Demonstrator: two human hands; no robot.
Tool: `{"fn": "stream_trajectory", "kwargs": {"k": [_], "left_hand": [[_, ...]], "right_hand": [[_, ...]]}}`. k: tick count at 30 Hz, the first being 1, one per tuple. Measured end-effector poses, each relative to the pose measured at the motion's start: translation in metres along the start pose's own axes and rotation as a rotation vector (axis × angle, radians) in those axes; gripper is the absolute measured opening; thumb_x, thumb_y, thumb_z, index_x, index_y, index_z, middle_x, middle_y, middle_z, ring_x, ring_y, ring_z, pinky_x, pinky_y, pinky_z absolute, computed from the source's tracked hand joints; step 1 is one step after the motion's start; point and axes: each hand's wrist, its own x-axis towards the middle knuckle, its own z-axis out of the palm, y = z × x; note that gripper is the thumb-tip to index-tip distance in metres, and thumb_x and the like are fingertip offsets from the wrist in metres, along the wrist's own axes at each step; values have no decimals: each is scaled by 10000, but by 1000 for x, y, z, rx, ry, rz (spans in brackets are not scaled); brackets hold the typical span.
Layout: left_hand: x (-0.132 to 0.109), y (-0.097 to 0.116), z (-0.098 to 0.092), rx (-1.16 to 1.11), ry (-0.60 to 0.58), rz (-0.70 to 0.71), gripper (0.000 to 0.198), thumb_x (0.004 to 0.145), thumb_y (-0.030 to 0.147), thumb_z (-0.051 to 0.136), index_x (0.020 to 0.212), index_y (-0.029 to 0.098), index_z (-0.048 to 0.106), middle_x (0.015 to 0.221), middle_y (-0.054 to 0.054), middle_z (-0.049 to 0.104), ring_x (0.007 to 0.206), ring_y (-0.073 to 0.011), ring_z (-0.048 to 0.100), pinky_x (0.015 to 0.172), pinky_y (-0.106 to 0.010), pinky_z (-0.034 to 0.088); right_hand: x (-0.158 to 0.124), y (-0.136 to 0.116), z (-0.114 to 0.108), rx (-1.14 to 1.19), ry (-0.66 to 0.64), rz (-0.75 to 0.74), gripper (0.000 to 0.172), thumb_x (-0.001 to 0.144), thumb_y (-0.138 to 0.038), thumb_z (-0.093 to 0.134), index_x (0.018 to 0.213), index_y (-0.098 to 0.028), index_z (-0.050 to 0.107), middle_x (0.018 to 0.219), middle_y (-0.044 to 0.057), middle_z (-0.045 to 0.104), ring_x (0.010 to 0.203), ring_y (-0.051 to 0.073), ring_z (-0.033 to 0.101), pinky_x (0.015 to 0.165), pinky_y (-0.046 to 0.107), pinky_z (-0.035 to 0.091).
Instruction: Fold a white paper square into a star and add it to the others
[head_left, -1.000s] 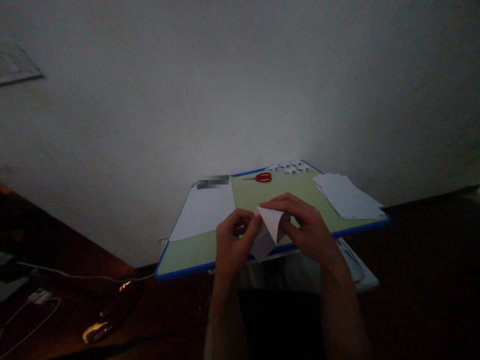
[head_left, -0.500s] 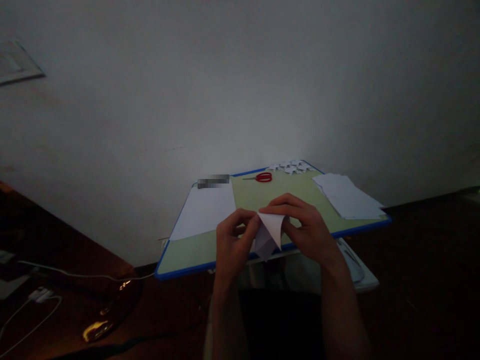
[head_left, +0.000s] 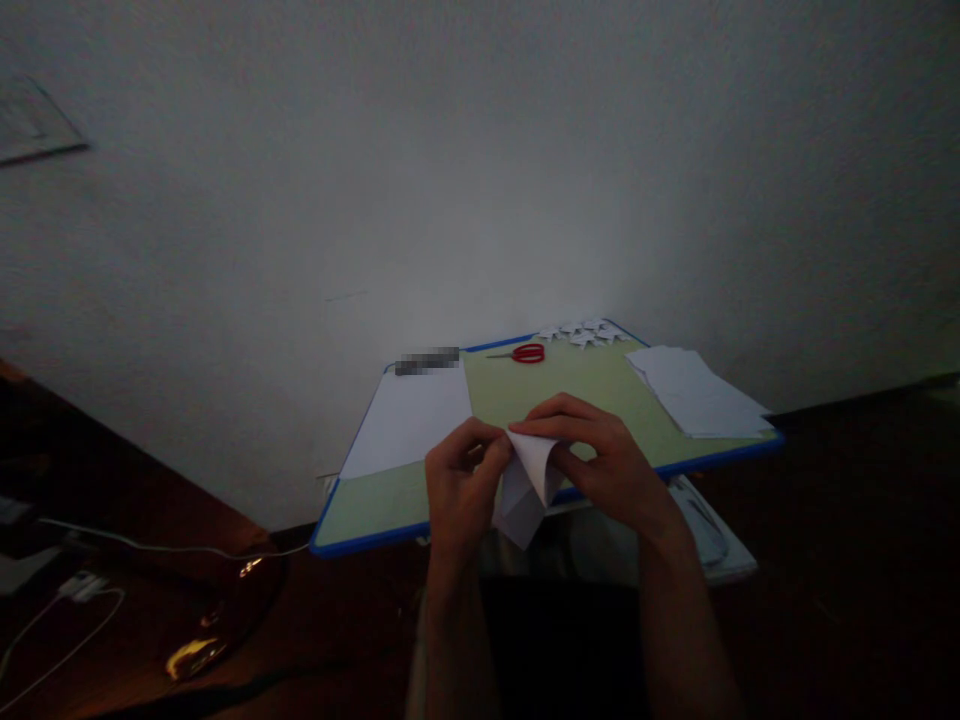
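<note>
Left hand (head_left: pixel 463 485) and right hand (head_left: pixel 611 470) pinch folded paper (head_left: pixel 536 462) at the counter's (head_left: pixel 577 378) near edge (head_left: pixel 367 541), with room before the scissors (head_left: pixel 529 354).

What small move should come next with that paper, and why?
Probably the right hand should press the curved flap of the white paper flatter while the left hand steadies it: both hands hold the paper, yet the flap bows outward instead of lying flat.
</note>
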Motion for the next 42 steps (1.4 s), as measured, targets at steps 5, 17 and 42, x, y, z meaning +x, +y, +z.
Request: {"fn": "stream_trajectory", "kwargs": {"k": [5, 17, 42], "left_hand": [[2, -4, 1, -63, 6, -62, 134, 865, 311, 783, 817, 186, 768, 743, -2, 743, 680, -126, 635, 614, -206, 459], [0, 5, 1, -4, 1, -48, 355, 987, 519, 667, 1009, 188, 793, 829, -43, 741, 730, -158, 653, 607, -231, 486], [-4, 9, -5, 147, -155, 285, 187, 957, 220, 767, 1125, 277, 827, 1047, -56, 802, 965, -209, 736, 844, -338, 574]], "right_hand": [[-1, -4, 0, -9, 51, 23, 430, 975, -91, 678, 1311, -346, 756, 1142, 36, 726, 1067, 179, 702, 920, 319, 589], [0, -4, -3, -51, 86, -13, 457, 993, -80, 623, 1300, -386, 766, 1189, 43, 718, 1101, 196, 708, 920, 353, 602], [1, -15, -8, 20, 159, 26, 117, 969, -207, 751, 1057, -278, 779, 1000, 22, 780, 931, 185, 731, 824, 361, 592]]}}
